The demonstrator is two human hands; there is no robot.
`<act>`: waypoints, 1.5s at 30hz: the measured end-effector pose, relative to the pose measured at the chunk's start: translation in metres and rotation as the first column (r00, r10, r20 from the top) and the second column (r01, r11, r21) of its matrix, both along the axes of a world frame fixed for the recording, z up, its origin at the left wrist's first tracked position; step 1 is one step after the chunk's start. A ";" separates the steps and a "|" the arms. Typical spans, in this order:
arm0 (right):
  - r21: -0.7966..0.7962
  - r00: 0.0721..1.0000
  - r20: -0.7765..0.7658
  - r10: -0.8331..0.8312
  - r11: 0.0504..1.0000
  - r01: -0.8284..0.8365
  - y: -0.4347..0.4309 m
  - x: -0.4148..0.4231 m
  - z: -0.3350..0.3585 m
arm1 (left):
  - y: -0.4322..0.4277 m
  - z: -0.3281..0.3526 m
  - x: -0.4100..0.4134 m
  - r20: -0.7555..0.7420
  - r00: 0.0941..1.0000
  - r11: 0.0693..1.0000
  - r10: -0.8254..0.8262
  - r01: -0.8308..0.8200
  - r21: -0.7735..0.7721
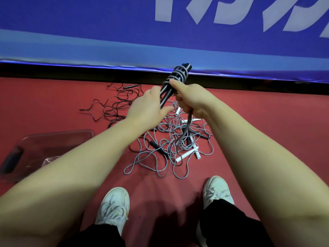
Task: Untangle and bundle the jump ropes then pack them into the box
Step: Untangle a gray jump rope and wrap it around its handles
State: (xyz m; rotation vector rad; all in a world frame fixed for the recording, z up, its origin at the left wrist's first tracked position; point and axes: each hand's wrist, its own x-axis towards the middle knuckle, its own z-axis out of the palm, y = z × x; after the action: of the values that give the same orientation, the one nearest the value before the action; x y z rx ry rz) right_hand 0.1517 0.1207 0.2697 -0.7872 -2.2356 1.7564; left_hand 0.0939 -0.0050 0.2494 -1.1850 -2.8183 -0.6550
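Observation:
I hold a jump rope bundle [175, 78] up in front of me: two black handles side by side with grey rope wound round their upper part. My right hand [191, 100] grips the handles and pinches the rope's last turn with the thumb; a grey rope tail hangs down from it. My left hand [147, 106] holds the handles' lower end from the left. Below lies a tangle of grey ropes [170, 145] with white and black handles. A tangle of thin black rope [115, 104] lies farther left. The clear plastic box [46, 150] sits on the floor at left.
The floor is red. A blue banner wall [160, 41] with a dark gap under it runs across the back. My two white shoes [114, 207] stand near the grey tangle's front edge.

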 end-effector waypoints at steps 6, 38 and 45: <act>-0.163 0.970 -0.082 0.229 0.957 -0.240 0.003 0.015 0.001 | -0.029 0.008 -0.004 0.893 0.061 0.882 -0.445 -0.144 0.449; -0.029 0.936 -0.001 0.351 0.936 -0.351 0.006 0.015 -0.002 | -0.030 0.000 -0.014 0.846 -0.024 0.842 -0.533 -0.110 0.528; -0.014 0.901 0.160 0.404 0.913 -0.407 0.025 0.024 0.001 | -0.025 0.001 -0.015 0.494 0.837 0.939 -0.238 0.068 0.337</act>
State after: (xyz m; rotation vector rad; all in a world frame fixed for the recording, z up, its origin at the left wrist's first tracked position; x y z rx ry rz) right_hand 0.1762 0.1457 0.2703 -0.4951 -2.6778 1.8945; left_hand 0.0792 -0.0297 0.2501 -1.3464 -2.8595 -1.5970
